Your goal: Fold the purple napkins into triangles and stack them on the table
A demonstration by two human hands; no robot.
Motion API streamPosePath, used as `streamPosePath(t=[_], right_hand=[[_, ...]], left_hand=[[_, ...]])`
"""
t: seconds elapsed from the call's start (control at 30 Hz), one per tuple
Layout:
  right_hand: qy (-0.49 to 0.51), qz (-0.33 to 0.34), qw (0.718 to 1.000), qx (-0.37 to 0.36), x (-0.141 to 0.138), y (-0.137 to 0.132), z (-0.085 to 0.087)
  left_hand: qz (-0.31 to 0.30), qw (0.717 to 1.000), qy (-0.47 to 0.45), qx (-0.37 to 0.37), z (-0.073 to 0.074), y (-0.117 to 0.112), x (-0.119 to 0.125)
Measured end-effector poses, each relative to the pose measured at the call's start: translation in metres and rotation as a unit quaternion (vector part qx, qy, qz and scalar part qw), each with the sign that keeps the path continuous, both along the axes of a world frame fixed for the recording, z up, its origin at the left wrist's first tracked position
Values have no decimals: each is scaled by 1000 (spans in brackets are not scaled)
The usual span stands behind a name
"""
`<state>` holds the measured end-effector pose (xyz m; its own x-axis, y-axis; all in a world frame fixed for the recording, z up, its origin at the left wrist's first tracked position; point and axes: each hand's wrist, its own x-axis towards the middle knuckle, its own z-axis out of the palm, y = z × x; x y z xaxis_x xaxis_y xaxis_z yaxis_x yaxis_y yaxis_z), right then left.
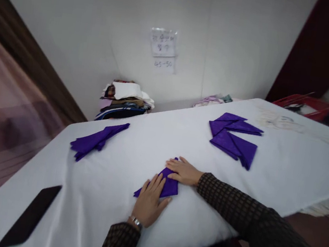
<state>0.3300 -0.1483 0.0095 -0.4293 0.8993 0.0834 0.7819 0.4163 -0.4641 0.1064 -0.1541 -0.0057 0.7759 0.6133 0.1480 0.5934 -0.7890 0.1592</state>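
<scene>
A folded purple cloth napkin (pixel 170 187) lies on the white-covered table (pixel 103 205) in front of me. My left hand (pixel 149 201) rests flat on its near left part, fingers stretched out. Across its upper right part lies my right hand (pixel 184 171), palm down with the fingers extended. Both hands press on the cloth without grasping it, and they hide part of it. To the left is another folded purple napkin (pixel 97 140). On the right, several purple folded pieces (pixel 232 137) lie partly over one another.
A dark flat object (pixel 31 215) lies at the table's left front. Behind the table are a pile of folded clothes (pixel 126 100) and some more fabric (pixel 211 100). A red basket (pixel 305 105) stands at the far right. Paper signs (pixel 163 49) hang on the wall.
</scene>
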Motion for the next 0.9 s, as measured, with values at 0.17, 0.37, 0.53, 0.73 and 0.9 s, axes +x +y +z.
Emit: streamPosePath(t=[0.17, 0.37, 0.53, 0.73, 0.9], right_hand=[[6, 27, 999, -35, 7, 8, 7], [-35, 67, 994, -85, 15, 24, 5], [-44, 85, 993, -75, 17, 29, 3], [-1, 69, 997, -38, 16, 20, 1], [67, 1, 997, -44, 8, 11, 13]], left_hand=[[5, 1000, -10, 0, -7, 9, -2], [13, 999, -31, -18, -10, 17, -3], [29, 995, -89, -21, -11, 25, -6], [95, 979, -169, -62, 14, 38, -7], [154, 952, -228, -136, 49, 48, -6]])
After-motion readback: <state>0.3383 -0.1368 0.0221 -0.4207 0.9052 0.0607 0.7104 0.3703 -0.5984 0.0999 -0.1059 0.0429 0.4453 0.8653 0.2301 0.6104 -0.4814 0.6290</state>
